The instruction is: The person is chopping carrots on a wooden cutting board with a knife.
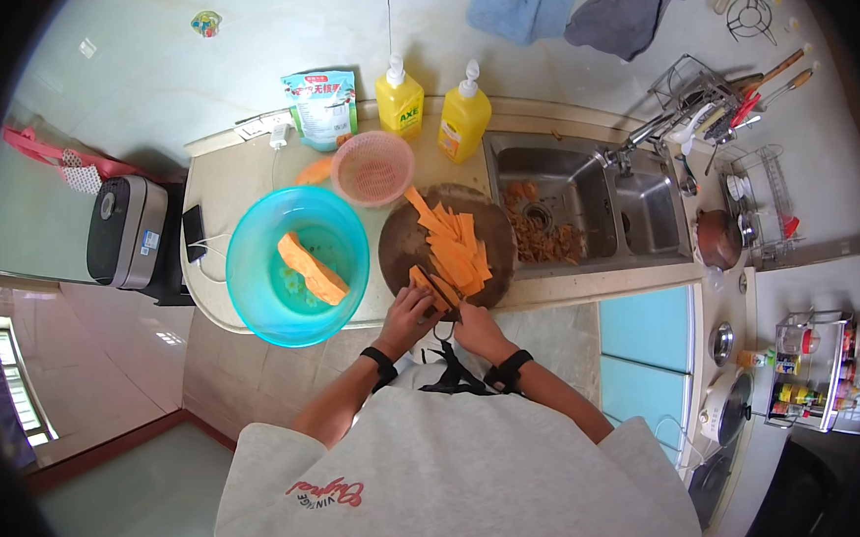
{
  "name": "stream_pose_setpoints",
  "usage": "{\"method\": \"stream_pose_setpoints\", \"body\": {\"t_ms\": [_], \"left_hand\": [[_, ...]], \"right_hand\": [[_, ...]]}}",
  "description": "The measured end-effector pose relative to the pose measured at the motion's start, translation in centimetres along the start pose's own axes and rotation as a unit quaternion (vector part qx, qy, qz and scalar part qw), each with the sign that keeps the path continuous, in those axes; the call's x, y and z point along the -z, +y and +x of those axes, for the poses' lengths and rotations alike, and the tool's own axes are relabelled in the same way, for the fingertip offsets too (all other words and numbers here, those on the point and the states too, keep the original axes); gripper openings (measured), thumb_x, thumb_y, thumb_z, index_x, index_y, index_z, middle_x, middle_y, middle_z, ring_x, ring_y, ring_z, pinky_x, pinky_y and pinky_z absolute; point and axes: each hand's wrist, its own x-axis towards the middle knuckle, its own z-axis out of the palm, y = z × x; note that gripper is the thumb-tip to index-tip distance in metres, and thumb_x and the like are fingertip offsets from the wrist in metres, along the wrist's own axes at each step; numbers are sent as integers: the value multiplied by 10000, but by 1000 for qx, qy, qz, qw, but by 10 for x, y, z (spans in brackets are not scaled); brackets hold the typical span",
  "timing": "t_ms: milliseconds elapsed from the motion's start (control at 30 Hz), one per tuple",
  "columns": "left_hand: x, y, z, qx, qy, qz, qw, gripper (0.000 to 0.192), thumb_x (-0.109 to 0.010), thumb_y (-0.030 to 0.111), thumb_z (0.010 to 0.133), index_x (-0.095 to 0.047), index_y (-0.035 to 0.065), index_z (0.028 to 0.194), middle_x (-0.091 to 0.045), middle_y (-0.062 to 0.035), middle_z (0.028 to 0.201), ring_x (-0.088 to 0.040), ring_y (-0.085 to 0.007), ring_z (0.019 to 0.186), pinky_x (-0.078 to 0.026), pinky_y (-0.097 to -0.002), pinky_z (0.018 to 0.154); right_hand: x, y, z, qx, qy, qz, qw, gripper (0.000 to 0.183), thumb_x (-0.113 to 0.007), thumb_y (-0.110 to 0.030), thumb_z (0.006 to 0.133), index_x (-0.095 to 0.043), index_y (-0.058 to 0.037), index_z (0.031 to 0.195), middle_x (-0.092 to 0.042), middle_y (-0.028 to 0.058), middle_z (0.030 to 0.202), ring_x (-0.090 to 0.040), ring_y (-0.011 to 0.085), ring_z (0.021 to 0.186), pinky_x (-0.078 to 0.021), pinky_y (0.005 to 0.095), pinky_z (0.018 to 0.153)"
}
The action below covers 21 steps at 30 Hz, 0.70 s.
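My left hand (409, 315) presses its fingertips on a chunk of peeled orange sweet potato (420, 278) at the near edge of a round wooden chopping board (401, 241). A kitchen knife (443, 292) is gripped in my right hand (481, 332); its dark blade lies among the orange pieces close to my left fingers. Most of the knife's handle is hidden by the hand. Beyond the blade, a heap of flat orange slices (455, 251) covers the middle of the board. A larger peeled piece (313, 269) rests inside a translucent turquoise basin (235, 286), left of the board.
Behind the basin stands a pink plastic basket (372, 167), with another orange piece (315, 171) beside it. Two yellow pump bottles (399, 104) and a pouch (323, 110) line the wall. Peelings (546, 239) lie in the steel sink (569, 162) at right. A phone (194, 232) is at left.
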Motion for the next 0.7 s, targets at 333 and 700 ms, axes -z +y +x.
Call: {"method": "stream_pose_setpoints", "body": {"t_ms": [333,700], "left_hand": [[3,2,4,-7,13,2,1000,364,-802,96,653,-626,10,959,-603,-133,1011,-574,-340,904,-469,-426,932],[4,2,7,-9,19,12,1000,348,-792,87,644,-631,20,945,-613,-118,1003,-575,-315,907,-471,-397,907]], "right_hand": [[14,-9,-5,21,39,73,996,216,-535,-83,753,-556,82,890,-583,321,827,-564,475,853,-465,500,762],[12,-19,-2,4,16,38,999,215,-514,-67,777,-560,71,935,-586,309,830,-562,467,849,-464,503,728]]}}
